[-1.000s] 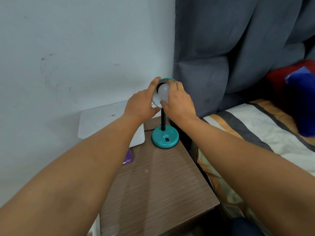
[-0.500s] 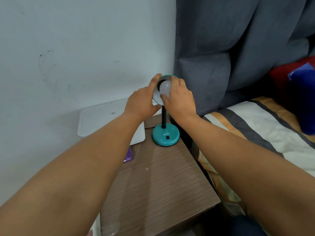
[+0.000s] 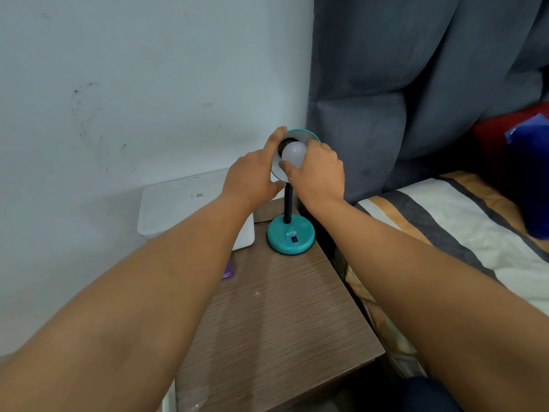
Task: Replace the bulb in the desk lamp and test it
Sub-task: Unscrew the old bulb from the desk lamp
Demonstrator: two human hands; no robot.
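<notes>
A small teal desk lamp (image 3: 290,236) with a black neck stands at the back of the wooden nightstand (image 3: 273,316). Its round shade (image 3: 306,135) faces me. A white bulb (image 3: 293,152) sits in the dark socket inside the shade and is unlit. My left hand (image 3: 252,176) grips the left rim of the shade, thumb under it and a finger along the top. My right hand (image 3: 318,173) curls round the bulb from the right, with the thumb below it.
A white flat box (image 3: 181,200) leans against the wall on the left of the nightstand. A small purple item (image 3: 228,272) lies beside my left forearm. A grey padded headboard (image 3: 416,84) and a bed with a striped sheet (image 3: 445,221) are on the right.
More of the white bulb shows now than before, as my right hand's fingers have shifted round it. My left hand stays on the shade.
</notes>
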